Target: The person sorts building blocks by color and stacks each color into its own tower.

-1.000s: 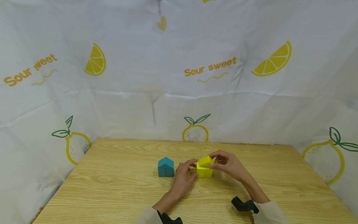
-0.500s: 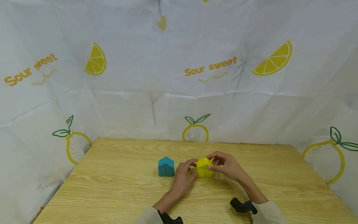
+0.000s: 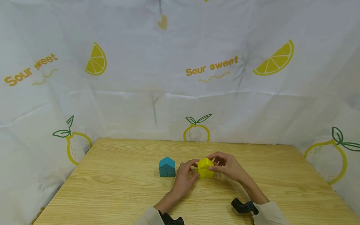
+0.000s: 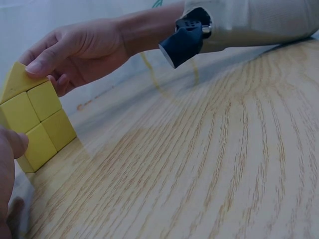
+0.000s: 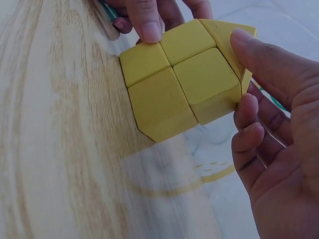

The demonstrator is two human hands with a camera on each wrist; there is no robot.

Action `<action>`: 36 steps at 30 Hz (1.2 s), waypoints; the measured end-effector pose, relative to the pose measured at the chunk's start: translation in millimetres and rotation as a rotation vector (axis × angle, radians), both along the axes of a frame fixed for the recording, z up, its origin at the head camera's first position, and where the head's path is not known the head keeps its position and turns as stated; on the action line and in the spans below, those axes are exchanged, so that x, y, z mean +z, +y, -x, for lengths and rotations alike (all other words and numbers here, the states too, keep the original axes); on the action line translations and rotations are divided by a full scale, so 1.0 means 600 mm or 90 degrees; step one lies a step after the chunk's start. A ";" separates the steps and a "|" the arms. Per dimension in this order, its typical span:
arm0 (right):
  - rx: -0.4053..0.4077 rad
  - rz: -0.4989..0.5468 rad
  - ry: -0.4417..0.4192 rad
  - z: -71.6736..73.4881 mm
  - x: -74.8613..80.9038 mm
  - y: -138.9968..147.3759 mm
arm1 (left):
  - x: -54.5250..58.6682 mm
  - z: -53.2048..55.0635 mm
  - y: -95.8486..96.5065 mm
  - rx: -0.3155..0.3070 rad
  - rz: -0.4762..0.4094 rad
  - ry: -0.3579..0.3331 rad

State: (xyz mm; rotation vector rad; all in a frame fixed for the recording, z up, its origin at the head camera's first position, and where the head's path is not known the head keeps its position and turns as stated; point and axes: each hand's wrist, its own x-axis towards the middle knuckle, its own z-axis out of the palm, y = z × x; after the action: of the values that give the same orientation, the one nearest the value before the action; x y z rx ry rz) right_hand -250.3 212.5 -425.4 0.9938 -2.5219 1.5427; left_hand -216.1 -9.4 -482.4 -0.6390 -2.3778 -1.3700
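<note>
Several yellow blocks (image 3: 206,173) stand two wide and two high on the table, and a yellow triangular block (image 3: 205,163) lies level over them like a roof. My right hand (image 3: 230,168) pinches this roof block, its thumb on the front face and its fingers behind. On the left side of the stack, my left hand (image 3: 184,178) holds the blocks between thumb and fingers. Seams between the yellow blocks (image 5: 172,67) look tight in the right wrist view. From the left wrist, the roof block (image 4: 22,82) appears under the right thumb.
A teal block house (image 3: 167,167) of the same shape stands left of my left hand, close to its knuckles. The wooden table (image 3: 118,187) ends at the back against a white cloth (image 3: 135,115) with lemon prints.
The yellow roof block was tilted with its right side raised one second ago and now lies level on the stack. My right hand has shifted slightly left with it; the left hand has stayed put.
</note>
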 end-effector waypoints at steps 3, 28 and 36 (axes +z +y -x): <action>0.002 -0.002 0.000 -0.012 0.019 -0.007 | 0.001 -0.001 0.000 0.000 0.001 -0.005; 0.004 -0.018 0.024 -0.024 0.036 -0.013 | 0.005 -0.003 0.001 0.002 0.001 -0.014; 0.004 -0.016 0.020 -0.024 0.036 -0.013 | 0.004 -0.003 0.002 0.005 0.001 -0.012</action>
State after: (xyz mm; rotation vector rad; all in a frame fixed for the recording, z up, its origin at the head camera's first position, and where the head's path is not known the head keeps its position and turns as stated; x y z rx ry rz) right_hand -235.7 205.0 -403.7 1.0220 -2.5256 1.4883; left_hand -214.5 -8.2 -480.2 -0.6197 -2.3934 -1.3783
